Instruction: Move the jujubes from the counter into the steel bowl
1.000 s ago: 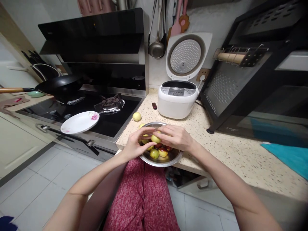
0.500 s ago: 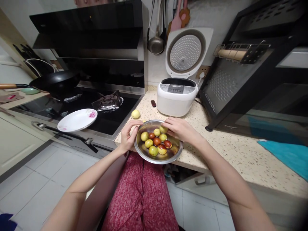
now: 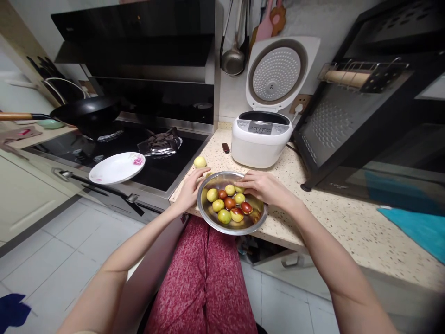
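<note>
A round metal bowl (image 3: 205, 218) sits at the counter's front edge with several green, yellowish and red jujubes (image 3: 224, 216) in it. My right hand (image 3: 266, 188) reaches over the far right rim. Its bent fingers are on a green jujube (image 3: 239, 189), which they partly cover. My left hand (image 3: 193, 188) is at the bowl's left side, fingers stretched forward and thumb by the rim. Just past its fingertips a jujube (image 3: 209, 175) shows partly behind the rim. Another pale green jujube (image 3: 200, 162) lies farther back on the counter.
A white rice cooker (image 3: 260, 144) stands behind the bowl with its lid up. A small dark brown object (image 3: 225, 148) lies beside it. On the left, a white plate (image 3: 116, 169) and a black wok (image 3: 85, 111) are on the stove. A black rack (image 3: 323, 134) and teal cloth (image 3: 413, 227) are at right.
My left hand has straightened its fingers and moved forward along the bowl's left side. My right hand's jujube sits lower in the bowl. The view has shifted slightly.
</note>
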`<state>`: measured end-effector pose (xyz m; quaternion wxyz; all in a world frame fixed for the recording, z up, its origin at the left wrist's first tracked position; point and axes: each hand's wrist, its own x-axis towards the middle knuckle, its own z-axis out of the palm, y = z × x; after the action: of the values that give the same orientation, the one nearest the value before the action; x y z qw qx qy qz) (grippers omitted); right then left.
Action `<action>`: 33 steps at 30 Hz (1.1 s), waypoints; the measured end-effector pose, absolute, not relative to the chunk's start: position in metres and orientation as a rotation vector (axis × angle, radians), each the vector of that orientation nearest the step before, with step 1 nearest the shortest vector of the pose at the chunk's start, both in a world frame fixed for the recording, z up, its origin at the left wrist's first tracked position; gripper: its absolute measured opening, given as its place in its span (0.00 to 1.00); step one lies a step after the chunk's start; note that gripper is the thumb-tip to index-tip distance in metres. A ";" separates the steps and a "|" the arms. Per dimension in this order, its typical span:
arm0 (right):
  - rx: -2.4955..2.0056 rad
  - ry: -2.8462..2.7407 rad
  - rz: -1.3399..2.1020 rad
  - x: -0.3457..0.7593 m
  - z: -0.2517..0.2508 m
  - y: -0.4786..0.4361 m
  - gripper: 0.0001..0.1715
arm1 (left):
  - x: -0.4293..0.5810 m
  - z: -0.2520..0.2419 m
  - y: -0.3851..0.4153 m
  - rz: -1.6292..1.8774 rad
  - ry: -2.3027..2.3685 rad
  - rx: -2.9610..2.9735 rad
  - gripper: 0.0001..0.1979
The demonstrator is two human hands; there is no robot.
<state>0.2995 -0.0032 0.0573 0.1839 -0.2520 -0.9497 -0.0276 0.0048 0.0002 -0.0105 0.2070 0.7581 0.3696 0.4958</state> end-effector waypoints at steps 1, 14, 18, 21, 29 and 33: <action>-0.702 -2.686 -0.071 0.299 0.057 -0.002 0.20 | 0.004 -0.012 0.001 1.347 1.009 2.141 0.18; -0.696 -2.652 -0.008 0.298 0.052 0.001 0.13 | -0.006 -0.005 0.023 0.995 0.877 2.408 0.24; -0.726 -2.648 -0.024 0.295 0.049 0.000 0.14 | 0.000 -0.004 0.022 0.984 0.852 2.391 0.20; -0.722 -2.651 -0.037 0.293 0.049 -0.002 0.14 | 0.002 -0.005 0.018 0.993 0.912 2.339 0.18; -0.718 -2.641 -0.115 0.291 0.051 -0.003 0.15 | -0.001 -0.007 0.012 1.160 1.042 2.204 0.17; -0.683 -2.628 -0.156 0.291 0.051 -0.004 0.16 | -0.003 -0.007 0.015 1.331 1.007 2.004 0.18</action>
<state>0.2907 -0.0042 0.0513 0.2091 -0.2456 -0.9449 -0.0561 -0.0027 0.0153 -0.0072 0.2635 0.7413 0.3723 0.4924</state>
